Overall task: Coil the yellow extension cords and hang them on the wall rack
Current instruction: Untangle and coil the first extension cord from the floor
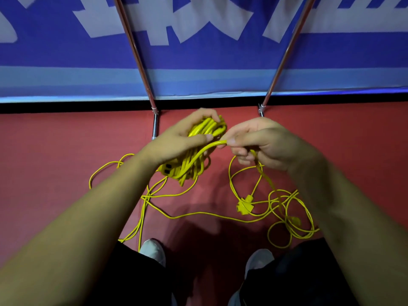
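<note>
My left hand [183, 138] grips a bundle of coiled yellow extension cord [194, 164], its loops hanging below the palm with a yellow socket end [167, 169] beside my wrist. My right hand [262, 144] pinches a strand of the same cord [215, 145] that runs across to the bundle and trails down from my fist. More loose yellow cord [198, 215] lies in tangled loops on the red floor, with a yellow multi-outlet block [244, 205] to the right. No wall rack hooks are visible.
Two slanted metal poles [136, 54] [284, 54] stand ahead against a blue and white banner [198, 51]. My white shoes [153, 250] [258, 261] stand on the red floor [55, 162] among the cord loops.
</note>
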A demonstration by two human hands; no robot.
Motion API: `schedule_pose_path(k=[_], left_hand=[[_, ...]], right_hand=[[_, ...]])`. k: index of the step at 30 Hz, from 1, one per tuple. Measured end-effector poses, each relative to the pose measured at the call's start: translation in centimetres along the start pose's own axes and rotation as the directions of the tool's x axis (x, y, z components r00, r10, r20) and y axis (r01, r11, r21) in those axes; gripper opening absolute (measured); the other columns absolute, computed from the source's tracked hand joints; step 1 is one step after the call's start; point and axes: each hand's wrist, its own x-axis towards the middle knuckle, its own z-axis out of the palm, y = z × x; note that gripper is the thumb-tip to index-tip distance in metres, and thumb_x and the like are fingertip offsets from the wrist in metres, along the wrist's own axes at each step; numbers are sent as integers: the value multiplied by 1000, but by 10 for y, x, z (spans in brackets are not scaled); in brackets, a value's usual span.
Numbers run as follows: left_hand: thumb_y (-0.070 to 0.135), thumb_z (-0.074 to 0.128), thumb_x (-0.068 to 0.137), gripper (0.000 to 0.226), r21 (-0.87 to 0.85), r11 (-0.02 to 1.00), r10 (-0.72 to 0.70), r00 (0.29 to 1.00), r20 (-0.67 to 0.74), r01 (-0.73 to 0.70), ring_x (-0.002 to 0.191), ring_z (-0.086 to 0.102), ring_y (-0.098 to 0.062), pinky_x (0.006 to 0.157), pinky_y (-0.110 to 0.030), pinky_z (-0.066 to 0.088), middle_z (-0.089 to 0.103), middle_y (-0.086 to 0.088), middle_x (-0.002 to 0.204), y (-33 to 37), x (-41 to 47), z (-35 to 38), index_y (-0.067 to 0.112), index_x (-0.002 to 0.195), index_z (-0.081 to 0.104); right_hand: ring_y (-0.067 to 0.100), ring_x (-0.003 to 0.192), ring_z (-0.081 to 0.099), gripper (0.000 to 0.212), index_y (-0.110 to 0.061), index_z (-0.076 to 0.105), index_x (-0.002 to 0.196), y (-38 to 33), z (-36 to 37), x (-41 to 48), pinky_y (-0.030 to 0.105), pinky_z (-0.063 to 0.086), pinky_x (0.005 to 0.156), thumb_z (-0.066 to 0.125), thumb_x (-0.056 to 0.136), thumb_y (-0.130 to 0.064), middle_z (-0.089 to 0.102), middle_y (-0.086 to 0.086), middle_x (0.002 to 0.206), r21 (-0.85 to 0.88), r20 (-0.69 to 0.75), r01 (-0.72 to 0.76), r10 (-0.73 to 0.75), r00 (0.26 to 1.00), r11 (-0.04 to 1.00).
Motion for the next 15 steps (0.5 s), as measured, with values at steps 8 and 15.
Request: schedule_pose_path(k=[8, 15], left_hand=[[8, 74, 87, 47, 191, 976, -133, 980, 150, 104, 78, 62, -16, 73, -35, 57, 67, 3, 96, -9, -1, 12, 24, 126, 53], [11, 57, 92, 34, -142, 989, -34, 995, 92, 47, 57, 51, -24, 59, -31, 45, 54, -21, 78, 5, -4, 2, 8, 125, 49]], right_hand=[[14, 53, 47, 17, -11, 58, 87, -6, -10, 4, 20, 36, 48, 68, 85, 2, 61, 9, 62, -310, -152, 173, -229, 962, 935], [11, 63, 58, 14, -6, 62, 90, 2, -31, 10, 20, 49, 62, 72, 84, 2, 62, 7, 71, -521, -182, 144, -275, 944, 841]])
